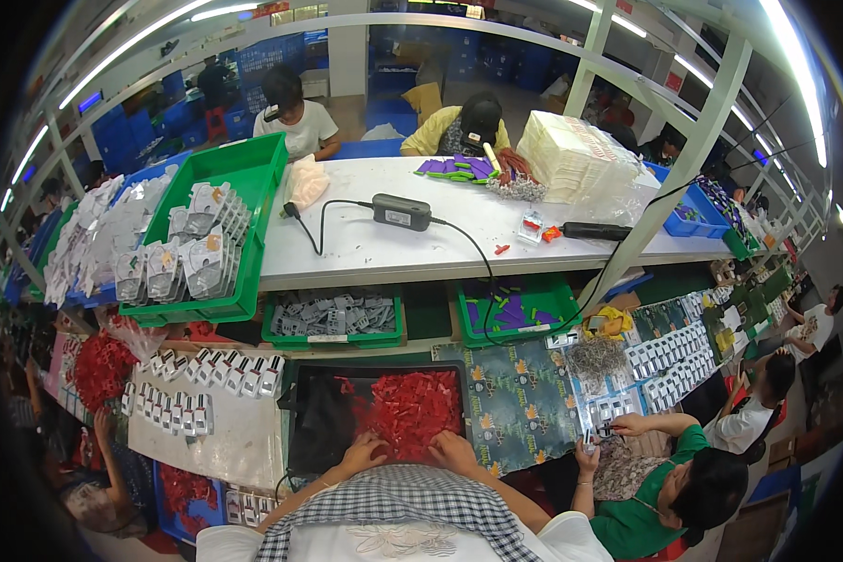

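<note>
Both hands rest at the near edge of a heap of small red plastic parts (412,410) in a dark tray (311,412) on the counter. The left hand (363,455) and right hand (453,451) lie palm-down, fingers curled into the parts; whether either grip actually holds one, I cannot tell. Much seems left: the heap is large. On a pale board (225,436) to the left, rows of small white carded pieces (215,370) lie finished. The red parts lie jumbled, with no common axis.
</note>
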Motion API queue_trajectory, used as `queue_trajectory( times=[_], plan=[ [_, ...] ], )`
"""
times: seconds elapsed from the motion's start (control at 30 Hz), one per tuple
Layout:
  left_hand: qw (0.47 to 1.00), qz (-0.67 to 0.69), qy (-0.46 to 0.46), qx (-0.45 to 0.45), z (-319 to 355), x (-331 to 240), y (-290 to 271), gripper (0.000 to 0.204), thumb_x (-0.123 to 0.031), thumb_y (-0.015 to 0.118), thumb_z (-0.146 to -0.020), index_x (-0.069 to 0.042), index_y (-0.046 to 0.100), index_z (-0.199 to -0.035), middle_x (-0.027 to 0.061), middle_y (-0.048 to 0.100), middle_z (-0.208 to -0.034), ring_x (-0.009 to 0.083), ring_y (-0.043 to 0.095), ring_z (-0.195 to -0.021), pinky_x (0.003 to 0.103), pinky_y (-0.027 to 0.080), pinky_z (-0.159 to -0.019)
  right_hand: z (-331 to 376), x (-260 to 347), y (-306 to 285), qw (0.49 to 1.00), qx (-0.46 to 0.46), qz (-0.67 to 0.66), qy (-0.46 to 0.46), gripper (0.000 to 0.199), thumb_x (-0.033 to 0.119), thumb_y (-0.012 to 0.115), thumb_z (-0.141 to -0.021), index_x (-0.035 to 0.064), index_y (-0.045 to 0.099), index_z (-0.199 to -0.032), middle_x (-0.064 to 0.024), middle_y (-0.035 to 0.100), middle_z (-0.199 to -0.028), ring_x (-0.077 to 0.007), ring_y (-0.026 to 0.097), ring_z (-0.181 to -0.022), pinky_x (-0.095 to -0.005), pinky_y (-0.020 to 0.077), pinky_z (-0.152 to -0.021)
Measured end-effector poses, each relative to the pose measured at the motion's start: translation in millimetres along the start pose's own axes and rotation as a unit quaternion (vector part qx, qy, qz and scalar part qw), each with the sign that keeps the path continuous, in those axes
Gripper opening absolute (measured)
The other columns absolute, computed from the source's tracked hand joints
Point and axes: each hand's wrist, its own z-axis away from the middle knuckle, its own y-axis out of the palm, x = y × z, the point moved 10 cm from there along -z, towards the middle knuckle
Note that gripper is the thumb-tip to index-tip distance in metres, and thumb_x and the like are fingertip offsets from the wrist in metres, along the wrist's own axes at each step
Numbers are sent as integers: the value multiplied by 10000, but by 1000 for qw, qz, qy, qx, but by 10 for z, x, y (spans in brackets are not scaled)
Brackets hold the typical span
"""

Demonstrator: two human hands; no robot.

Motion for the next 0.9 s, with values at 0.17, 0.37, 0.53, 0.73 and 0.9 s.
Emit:
queue_trajectory(
  times=[0.17,0.37,0.53,0.73,0.9],
  plan=[
    [998,57,-34,7,-25,77,31,338,-256,655,-766,-139,623,-1081,125,542,-1118,303,527,-1054,384,444,-905,-4,37,-10,1000,-6,5,-19,167,192,674,-771,90,585,-869,-71,572,-808,-244,605,-747,-364,484,-639],
    [993,79,-92,8,-34,159,16,285,-242,626,-784,-132,640,-1047,133,567,-1105,312,536,-1055,391,445,-909,-2,41,-20,1000,-6,13,-17,166,195,671,-773,91,584,-870,-72,570,-814,-247,604,-747,-364,484,-640],
    [990,80,-113,13,-22,220,46,292,-268,612,-805,-117,641,-1054,162,555,-1183,322,519,-1109,398,428,-944,-1,44,-17,1000,-10,7,-19,162,193,668,-777,92,581,-869,-71,567,-808,-247,603,-744,-363,482,-642],
    [990,73,-118,4,-16,249,53,310,-274,613,-803,-93,641,-1053,163,567,-1163,324,527,-1096,397,433,-936,2,31,-17,1000,-13,7,-15,169,197,666,-781,91,578,-878,-71,563,-803,-245,604,-745,-363,482,-640],
    [992,78,-97,-21,-28,202,-16,307,-272,611,-805,-68,645,-1032,152,578,-1126,320,549,-1054,389,452,-901,-1,10,10,1000,-2,17,-8,171,199,664,-782,90,577,-880,-74,567,-814,-249,605,-751,-366,485,-641]
  ],
)
